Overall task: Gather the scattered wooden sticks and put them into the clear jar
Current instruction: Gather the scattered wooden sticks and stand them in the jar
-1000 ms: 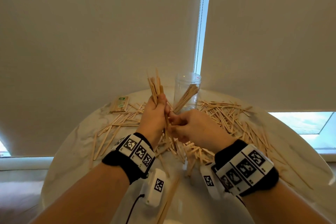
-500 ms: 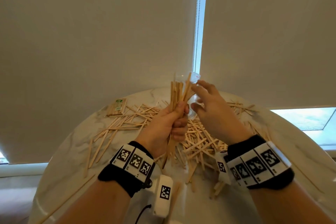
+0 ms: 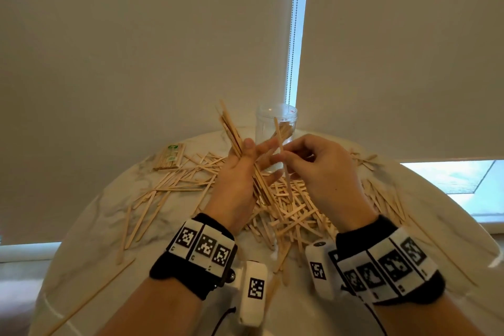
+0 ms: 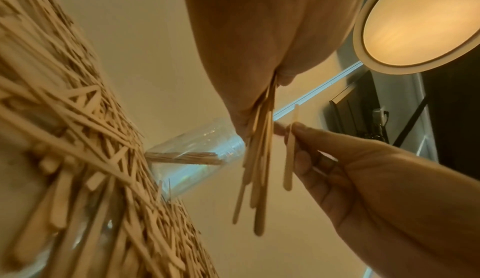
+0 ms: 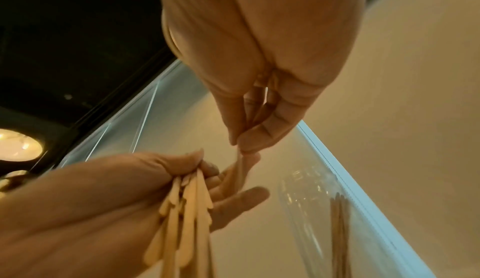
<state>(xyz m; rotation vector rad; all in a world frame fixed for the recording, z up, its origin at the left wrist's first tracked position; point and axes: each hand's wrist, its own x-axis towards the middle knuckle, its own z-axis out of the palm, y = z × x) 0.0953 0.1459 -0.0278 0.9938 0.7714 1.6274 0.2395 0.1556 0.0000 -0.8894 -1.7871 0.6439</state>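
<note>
My left hand (image 3: 240, 172) is raised above the table, its thumb pinning a bundle of wooden sticks (image 3: 231, 131) against the palm, fingers stretched out. My right hand (image 3: 321, 169) pinches a single stick (image 3: 279, 139) upright between thumb and fingertips, close to the left fingers. The clear jar (image 3: 275, 123) stands just behind both hands with a few sticks leaning inside. Scattered sticks (image 3: 289, 207) lie heaped on the round marble table (image 3: 90, 240) under my hands. The left wrist view shows the bundle (image 4: 259, 159) hanging beside the single stick (image 4: 289, 159). In the right wrist view the jar (image 5: 324, 210) is at lower right.
A wrapped packet of sticks (image 3: 170, 157) lies at the table's back left. Loose long sticks (image 3: 141, 213) trail toward the left and front edges. Closed roller blinds (image 3: 136, 49) hang right behind the table, a bead chain (image 3: 293, 35) above the jar.
The right hand has come back from the jar's mouth and now pinches one stick. The left hand's fingers have opened out, and its bundle has tilted to the left.
</note>
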